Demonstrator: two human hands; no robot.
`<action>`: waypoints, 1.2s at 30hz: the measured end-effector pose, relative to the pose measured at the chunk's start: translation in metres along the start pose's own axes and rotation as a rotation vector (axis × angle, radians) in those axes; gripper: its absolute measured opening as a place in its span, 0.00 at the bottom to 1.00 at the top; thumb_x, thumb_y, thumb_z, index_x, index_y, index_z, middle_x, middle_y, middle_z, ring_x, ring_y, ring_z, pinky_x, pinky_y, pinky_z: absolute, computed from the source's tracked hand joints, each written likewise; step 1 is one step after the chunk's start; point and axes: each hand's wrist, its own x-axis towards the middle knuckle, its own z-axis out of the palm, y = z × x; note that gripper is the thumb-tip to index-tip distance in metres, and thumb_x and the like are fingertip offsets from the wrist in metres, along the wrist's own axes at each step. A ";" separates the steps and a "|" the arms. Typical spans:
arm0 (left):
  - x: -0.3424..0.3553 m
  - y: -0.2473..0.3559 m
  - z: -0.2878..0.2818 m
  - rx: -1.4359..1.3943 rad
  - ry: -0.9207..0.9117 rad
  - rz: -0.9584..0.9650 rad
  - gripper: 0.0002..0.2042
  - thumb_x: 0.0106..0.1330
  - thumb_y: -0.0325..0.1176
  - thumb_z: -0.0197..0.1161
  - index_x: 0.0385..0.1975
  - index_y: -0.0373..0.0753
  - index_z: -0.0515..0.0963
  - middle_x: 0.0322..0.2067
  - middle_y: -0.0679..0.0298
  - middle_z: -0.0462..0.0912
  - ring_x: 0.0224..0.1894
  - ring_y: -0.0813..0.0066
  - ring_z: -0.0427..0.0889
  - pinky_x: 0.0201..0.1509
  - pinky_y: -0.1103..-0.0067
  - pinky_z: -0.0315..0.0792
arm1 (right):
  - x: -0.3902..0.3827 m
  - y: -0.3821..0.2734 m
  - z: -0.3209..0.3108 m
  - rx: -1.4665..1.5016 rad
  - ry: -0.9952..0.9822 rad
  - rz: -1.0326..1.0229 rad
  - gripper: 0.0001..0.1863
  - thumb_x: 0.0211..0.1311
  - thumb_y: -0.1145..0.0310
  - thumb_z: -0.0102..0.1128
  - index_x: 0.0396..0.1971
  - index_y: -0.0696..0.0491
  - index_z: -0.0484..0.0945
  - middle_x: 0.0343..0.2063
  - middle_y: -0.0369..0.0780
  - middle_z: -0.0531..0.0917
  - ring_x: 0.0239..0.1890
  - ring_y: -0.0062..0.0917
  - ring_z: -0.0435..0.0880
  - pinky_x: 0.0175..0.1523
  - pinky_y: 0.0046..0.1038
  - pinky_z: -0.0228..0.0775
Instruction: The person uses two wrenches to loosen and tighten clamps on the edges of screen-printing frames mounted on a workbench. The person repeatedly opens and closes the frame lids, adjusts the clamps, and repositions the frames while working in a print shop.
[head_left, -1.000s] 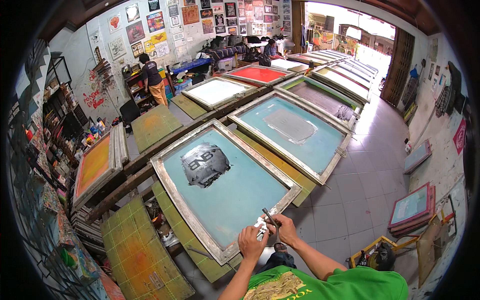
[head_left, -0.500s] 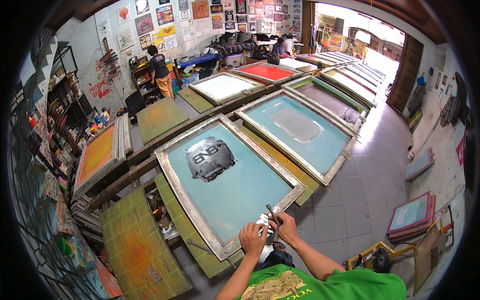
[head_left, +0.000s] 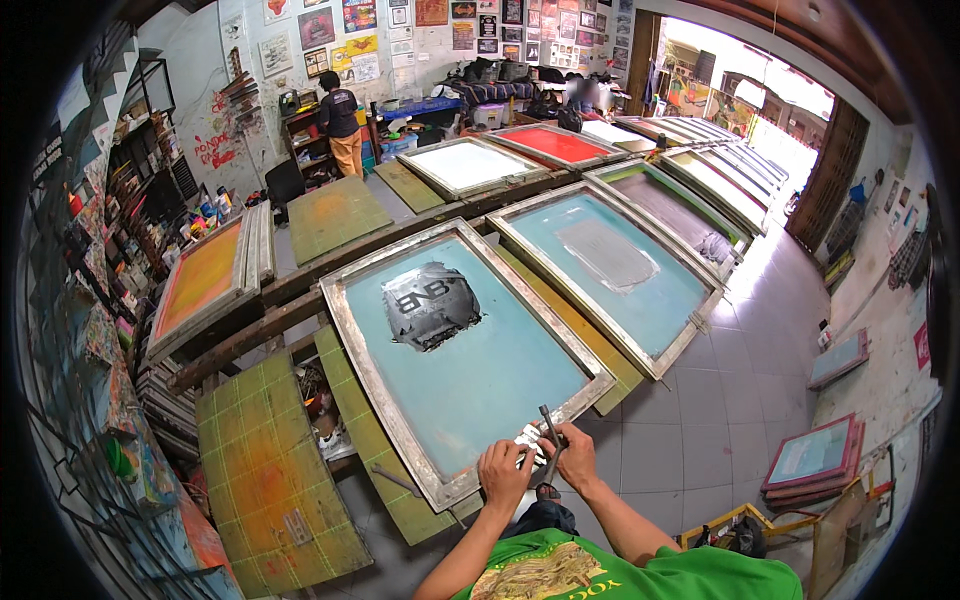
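A screen-printing frame (head_left: 342,318) with blue-green mesh lies in front of me, a dark printed patch near its far end. At its near right corner is a pale metal bracket (head_left: 529,434). My left hand (head_left: 504,474) has its fingers closed at this bracket, partly covering it. Just to the right, my right hand (head_left: 574,458) grips a dark metal socket wrench (head_left: 548,424), held upright and leaning slightly left against the frame's corner. The wrench's lower end is partly hidden by my fingers. A second wrench (head_left: 397,481) rests on the green board left of the frame.
Another blue-green screen frame (head_left: 690,335) lies to the right. A stained green board (head_left: 270,470) is at the left, with more screens on racks beyond. Framed screens (head_left: 812,460) lean by the right wall. A person (head_left: 342,125) stands at shelves at the back.
My view has shifted slightly, so the room sits a little lower and further right. Both hands stay at the frame's corner, and the wrench keeps nearly the same tilt.
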 end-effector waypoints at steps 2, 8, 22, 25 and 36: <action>-0.001 0.000 0.000 0.004 0.007 0.011 0.09 0.60 0.38 0.77 0.34 0.44 0.86 0.36 0.65 0.82 0.42 0.62 0.81 0.45 0.65 0.70 | -0.001 0.001 0.003 0.011 -0.008 0.025 0.15 0.57 0.68 0.80 0.40 0.57 0.86 0.34 0.44 0.87 0.33 0.34 0.87 0.40 0.33 0.77; -0.002 -0.003 -0.001 0.018 0.011 0.020 0.08 0.61 0.39 0.77 0.34 0.44 0.86 0.35 0.66 0.81 0.42 0.62 0.81 0.45 0.66 0.71 | 0.000 -0.026 0.002 -0.162 0.086 -0.128 0.13 0.56 0.67 0.80 0.36 0.56 0.85 0.30 0.43 0.85 0.30 0.39 0.85 0.38 0.38 0.75; 0.004 0.007 -0.004 -0.008 0.047 0.001 0.08 0.62 0.39 0.76 0.33 0.44 0.87 0.33 0.65 0.82 0.39 0.62 0.83 0.42 0.67 0.72 | 0.000 -0.011 0.000 0.198 -0.041 0.186 0.08 0.63 0.73 0.76 0.40 0.58 0.87 0.26 0.36 0.88 0.28 0.15 0.82 0.34 0.23 0.74; 0.013 0.013 -0.017 -0.339 0.008 -0.354 0.08 0.66 0.39 0.74 0.33 0.42 0.87 0.32 0.64 0.84 0.34 0.64 0.84 0.39 0.70 0.75 | 0.007 -0.033 0.000 0.339 -0.030 0.200 0.08 0.64 0.75 0.76 0.40 0.58 0.86 0.28 0.34 0.88 0.31 0.13 0.83 0.37 0.20 0.75; -0.025 0.001 -0.070 -1.811 0.010 -1.409 0.14 0.79 0.42 0.51 0.45 0.38 0.78 0.35 0.66 0.79 0.33 0.76 0.76 0.37 0.77 0.72 | -0.040 -0.108 -0.001 0.160 -0.194 -0.338 0.10 0.69 0.69 0.69 0.44 0.59 0.89 0.33 0.43 0.84 0.31 0.28 0.82 0.38 0.30 0.73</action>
